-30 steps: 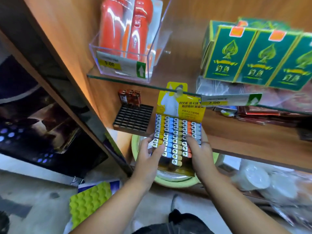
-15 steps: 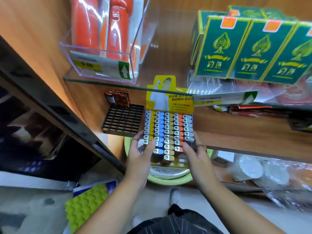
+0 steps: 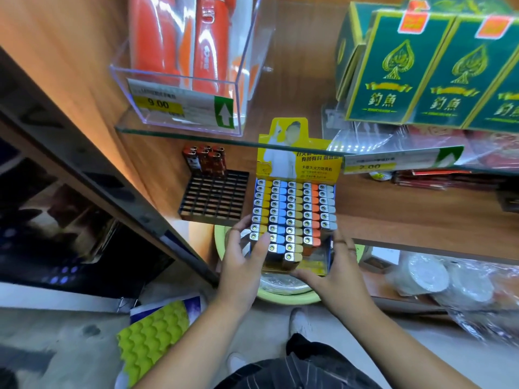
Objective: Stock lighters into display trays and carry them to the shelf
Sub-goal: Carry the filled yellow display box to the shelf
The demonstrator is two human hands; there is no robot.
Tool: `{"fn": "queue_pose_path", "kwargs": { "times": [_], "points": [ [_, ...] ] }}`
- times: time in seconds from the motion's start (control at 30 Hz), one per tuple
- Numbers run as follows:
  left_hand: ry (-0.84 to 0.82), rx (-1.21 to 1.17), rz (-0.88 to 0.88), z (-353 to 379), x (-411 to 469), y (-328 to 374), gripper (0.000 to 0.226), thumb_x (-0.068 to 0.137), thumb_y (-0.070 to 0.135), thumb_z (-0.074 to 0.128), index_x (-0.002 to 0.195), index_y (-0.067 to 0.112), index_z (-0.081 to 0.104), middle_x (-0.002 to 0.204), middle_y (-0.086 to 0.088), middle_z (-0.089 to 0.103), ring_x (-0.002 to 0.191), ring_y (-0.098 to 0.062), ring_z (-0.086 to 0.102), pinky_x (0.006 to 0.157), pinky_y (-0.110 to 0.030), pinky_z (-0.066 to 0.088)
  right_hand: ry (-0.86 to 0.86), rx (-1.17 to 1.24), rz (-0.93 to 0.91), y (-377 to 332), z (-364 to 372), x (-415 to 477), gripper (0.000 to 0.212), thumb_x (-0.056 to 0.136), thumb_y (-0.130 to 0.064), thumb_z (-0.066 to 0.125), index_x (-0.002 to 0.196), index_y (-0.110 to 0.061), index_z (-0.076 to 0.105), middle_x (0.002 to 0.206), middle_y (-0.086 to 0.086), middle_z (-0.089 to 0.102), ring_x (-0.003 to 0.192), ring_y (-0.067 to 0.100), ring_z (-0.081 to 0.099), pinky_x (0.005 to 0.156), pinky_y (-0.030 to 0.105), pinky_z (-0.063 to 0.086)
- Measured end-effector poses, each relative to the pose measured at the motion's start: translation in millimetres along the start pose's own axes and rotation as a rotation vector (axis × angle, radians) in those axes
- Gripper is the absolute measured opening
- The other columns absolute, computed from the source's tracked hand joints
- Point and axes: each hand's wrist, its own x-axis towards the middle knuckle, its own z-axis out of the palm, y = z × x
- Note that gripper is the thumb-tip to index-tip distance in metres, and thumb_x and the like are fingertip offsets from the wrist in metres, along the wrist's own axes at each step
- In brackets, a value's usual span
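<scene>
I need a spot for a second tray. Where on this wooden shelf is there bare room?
The wooden shelf is bare right of the lighter display tray, in front of the red packets. Left is crowded: the black grid tray sits close beside it.

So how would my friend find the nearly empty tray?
Find the wooden shelf under the glass shelf. Left of the yellow-backed display tray packed with colourful lighters sits a black grid tray. Only it has bare slots, with a few dark red lighters at the back.
</scene>
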Motion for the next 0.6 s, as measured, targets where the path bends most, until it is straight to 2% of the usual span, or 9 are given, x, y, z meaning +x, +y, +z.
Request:
{"fn": "queue_pose_path", "kwargs": {
  "times": [0.07,0.17,0.27,0.37,0.47,0.6],
  "points": [
    [-0.021,0.092,0.058,-4.7,-2.6,0.8,0.057,0.077,0.059,0.064,0.128,0.036,0.051,0.133,0.003,0.056,0.126,-0.014,0.053,0.106,-0.047,0.044,0.018,-0.023,-0.03,-0.4,1.2,3.7,0.104,0.059,-0.038,0.089,0.144,-0.023,0.033,0.132,-0.003,0.04,0.126,0.009,0.036,0.093,0.014,0.03],
    [-0.061,0.308,0.188,-17.7,-2.9,-0.7,0.079,0.076,0.071,0.06,0.137,0.023,0.047,0.134,0.01,0.046,0.132,-0.006,0.043,0.111,-0.035,0.038,0.05,-0.065,-0.065,-1.0,3.6,10.6,0.098,0.057,-0.041,0.09,0.14,-0.022,0.04,0.126,-0.004,0.045,0.119,0.011,0.043,0.09,0.015,0.032],
    [-0.058,0.699,0.353,-33.5,2.7,-5.3,0.091,0.069,0.08,0.056,0.14,0.023,0.043,0.133,0.02,0.039,0.128,-0.003,0.033,0.109,-0.023,0.027,0.083,-0.102,-0.076,-1.1,9.3,15.7,0.097,0.057,-0.049,0.088,0.138,-0.024,0.042,0.125,-0.005,0.048,0.117,0.013,0.047,0.091,0.02,0.038],
    [0.021,0.972,0.51,-44.0,12.5,-9.6,0.087,0.071,0.074,0.059,0.138,0.021,0.045,0.135,0.012,0.043,0.122,-0.017,0.036,0.108,-0.027,0.024,0.138,-0.215,-0.07,-1.0,13.9,20.0,0.095,0.056,-0.06,0.082,0.137,-0.027,0.044,0.122,-0.004,0.056,0.115,0.021,0.044,0.09,0.03,0.041],
    [0.078,1.077,0.576,-48.2,23.9,-7.0,0.082,0.072,0.072,0.058,0.136,0.022,0.045,0.136,0.005,0.046,0.124,-0.02,0.037,0.109,-0.032,0.023,0.17,-0.238,-0.05,-3.5,15.8,25.5,0.09,0.053,-0.071,0.073,0.131,-0.036,0.045,0.109,-0.011,0.06,0.107,0.02,0.038,0.088,0.039,0.042],
    [0.09,1.145,0.549,-49.1,37.4,-3.3,0.084,0.07,0.076,0.051,0.129,0.017,0.056,0.131,0.003,0.056,0.124,-0.018,0.037,0.105,-0.03,0.021,0.203,-0.25,-0.069,-4.5,18.7,32.6,0.09,0.056,-0.065,0.078,0.134,-0.031,0.046,0.112,-0.007,0.056,0.105,0.019,0.035,0.083,0.034,0.035]
  ]
}}
